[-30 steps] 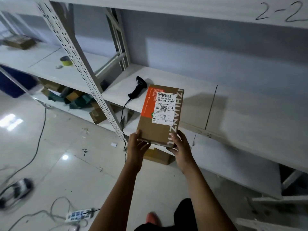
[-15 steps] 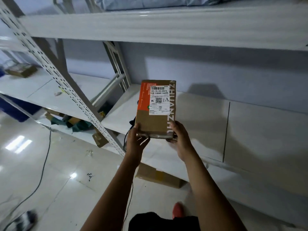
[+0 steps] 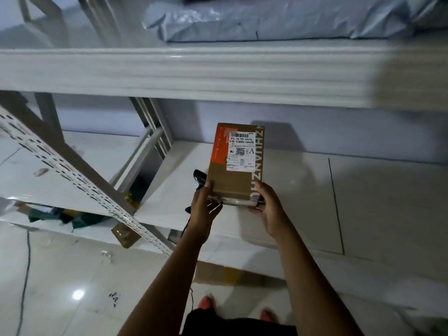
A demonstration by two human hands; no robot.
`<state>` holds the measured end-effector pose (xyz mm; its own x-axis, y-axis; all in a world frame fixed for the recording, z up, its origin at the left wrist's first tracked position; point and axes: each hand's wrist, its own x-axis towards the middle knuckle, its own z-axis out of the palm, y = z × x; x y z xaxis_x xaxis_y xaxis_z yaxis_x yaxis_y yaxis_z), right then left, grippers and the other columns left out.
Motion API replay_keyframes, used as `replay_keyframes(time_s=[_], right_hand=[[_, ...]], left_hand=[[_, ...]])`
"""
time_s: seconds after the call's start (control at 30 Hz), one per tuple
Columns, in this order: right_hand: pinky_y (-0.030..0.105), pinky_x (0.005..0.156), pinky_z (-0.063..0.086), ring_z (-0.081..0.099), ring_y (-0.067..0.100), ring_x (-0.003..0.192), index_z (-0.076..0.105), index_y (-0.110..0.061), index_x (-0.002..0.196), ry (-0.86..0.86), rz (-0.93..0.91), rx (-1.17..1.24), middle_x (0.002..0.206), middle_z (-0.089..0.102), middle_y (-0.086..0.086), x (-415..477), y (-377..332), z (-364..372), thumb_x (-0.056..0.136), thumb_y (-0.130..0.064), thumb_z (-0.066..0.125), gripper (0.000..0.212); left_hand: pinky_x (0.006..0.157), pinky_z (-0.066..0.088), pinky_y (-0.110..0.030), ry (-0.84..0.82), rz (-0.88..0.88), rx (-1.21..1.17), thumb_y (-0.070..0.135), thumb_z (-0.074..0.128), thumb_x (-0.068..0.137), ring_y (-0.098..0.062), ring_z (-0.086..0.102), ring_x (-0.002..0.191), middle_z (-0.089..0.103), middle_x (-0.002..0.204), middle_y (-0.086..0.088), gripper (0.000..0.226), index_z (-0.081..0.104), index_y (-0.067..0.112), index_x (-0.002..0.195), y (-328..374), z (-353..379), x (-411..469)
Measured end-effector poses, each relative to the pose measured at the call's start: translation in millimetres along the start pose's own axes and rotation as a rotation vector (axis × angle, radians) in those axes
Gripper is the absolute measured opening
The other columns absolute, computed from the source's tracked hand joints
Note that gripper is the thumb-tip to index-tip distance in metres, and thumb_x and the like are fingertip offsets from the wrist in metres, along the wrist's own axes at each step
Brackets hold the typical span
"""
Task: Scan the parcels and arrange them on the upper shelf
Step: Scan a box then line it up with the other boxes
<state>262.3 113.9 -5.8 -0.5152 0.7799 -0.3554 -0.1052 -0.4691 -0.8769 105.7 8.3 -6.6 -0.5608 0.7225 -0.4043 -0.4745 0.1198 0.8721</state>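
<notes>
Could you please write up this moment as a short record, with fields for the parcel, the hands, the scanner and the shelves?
parcel: cardboard box, white label facing the camera, held up in front of the middle shelf
hands: left hand and right hand grip the box's bottom corners
scanner: black scanner on the middle shelf, mostly hidden behind the box and left hand
upper shelf: upper shelf carries a grey plastic bag; the box is not yet on it
</notes>
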Motion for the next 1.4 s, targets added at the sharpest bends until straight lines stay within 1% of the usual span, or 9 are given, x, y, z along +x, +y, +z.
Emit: replay_keyframes(time_s=[0.13,0.27,0.33,0.43,0.53,0.67,0.83,1.1,1.4], right_hand=[[0.052,0.100,0.054,0.070,0.031,0.110,0.062,-0.020,0.128,0.104,0.005,0.041,0.115,0.076,0.009,10.3,8.3,28.6,0.077,-0.057,0.070,0.064],[0.052,0.098,0.055,0.070,0.033,0.108,0.063,-0.017,0.127,0.196,-0.002,0.079,0.115,0.074,0.014,18.8,16.1,53.3,0.069,-0.060,0.076,0.073],[0.049,0.091,0.057,0.071,0.030,0.102,0.064,-0.018,0.124,0.243,-0.008,0.097,0.113,0.074,0.014,24.2,21.7,60.0,0.069,-0.059,0.077,0.070],[0.043,0.084,0.056,0.070,0.027,0.099,0.067,-0.022,0.117,0.293,-0.004,0.160,0.105,0.075,0.008,27.2,31.7,67.3,0.089,-0.049,0.070,0.039],[0.042,0.084,0.055,0.070,0.027,0.104,0.068,-0.023,0.121,0.318,-0.009,0.216,0.113,0.077,0.009,24.8,39.9,72.8,0.096,-0.047,0.063,0.036],[0.039,0.080,0.055,0.069,0.028,0.107,0.065,-0.021,0.130,0.382,-0.033,0.228,0.123,0.073,0.012,18.8,48.8,77.6,0.094,-0.052,0.062,0.047],[0.044,0.084,0.053,0.070,0.027,0.101,0.068,-0.025,0.120,0.438,-0.052,0.239,0.111,0.076,0.007,12.2,56.3,80.0,0.096,-0.051,0.063,0.036],[0.052,0.095,0.055,0.066,0.034,0.113,0.063,-0.018,0.127,0.532,-0.034,0.212,0.123,0.070,0.015,-3.3,72.3,83.3,0.096,-0.049,0.063,0.043],[0.049,0.091,0.058,0.068,0.031,0.114,0.066,-0.024,0.122,0.572,-0.044,0.225,0.119,0.073,0.010,-21.2,89.8,81.5,0.078,-0.062,0.070,0.058]], left_hand=[[0.091,0.059,-0.034,-0.044,-0.025,0.003,0.069,0.070,0.081,-0.024,0.068,0.114,0.067,0.130,-0.010,0.076,0.058,0.018,0.137,23.3,-18.7,27.8],[0.055,0.050,-0.019,-0.069,-0.075,0.002,0.064,0.061,0.092,-0.016,0.057,0.070,0.058,0.090,-0.007,0.060,0.060,0.012,0.125,37.2,-31.2,43.9],[0.065,0.056,-0.025,-0.090,-0.096,0.011,0.068,0.060,0.091,-0.029,0.067,0.071,0.061,0.085,-0.016,0.066,0.063,0.008,0.120,43.5,-35.4,49.3],[0.095,0.055,-0.037,-0.085,-0.154,-0.008,0.067,0.055,0.095,-0.035,0.068,0.109,0.072,0.111,-0.018,0.060,0.068,0.010,0.108,52.7,-44.6,56.1],[0.080,0.051,-0.034,0.087,-0.061,-0.003,0.032,0.053,0.105,-0.030,0.064,0.093,0.069,0.097,-0.012,0.027,0.069,0.013,0.093,53.4,-55.2,61.7],[0.084,0.055,-0.042,0.323,0.049,0.453,0.014,0.059,0.093,-0.038,0.067,0.092,0.070,0.094,-0.015,0.010,0.068,0.012,0.089,40.0,-75.3,83.0],[0.097,0.054,-0.042,0.034,-0.199,0.933,0.038,0.075,0.085,-0.037,0.061,0.116,0.059,0.127,-0.013,0.061,0.051,0.014,0.136,11.4,-88.8,94.5],[0.094,0.050,-0.045,-0.073,-0.001,1.299,0.021,0.069,0.086,-0.037,0.057,0.116,0.061,0.123,-0.014,0.049,0.045,0.013,0.128,-8.2,-90.9,87.3],[0.058,0.060,-0.034,-0.309,-0.262,1.216,0.017,0.066,0.077,-0.030,0.069,0.072,0.061,0.093,-0.011,0.056,0.035,0.014,0.123,10.6,-104.0,72.2]])
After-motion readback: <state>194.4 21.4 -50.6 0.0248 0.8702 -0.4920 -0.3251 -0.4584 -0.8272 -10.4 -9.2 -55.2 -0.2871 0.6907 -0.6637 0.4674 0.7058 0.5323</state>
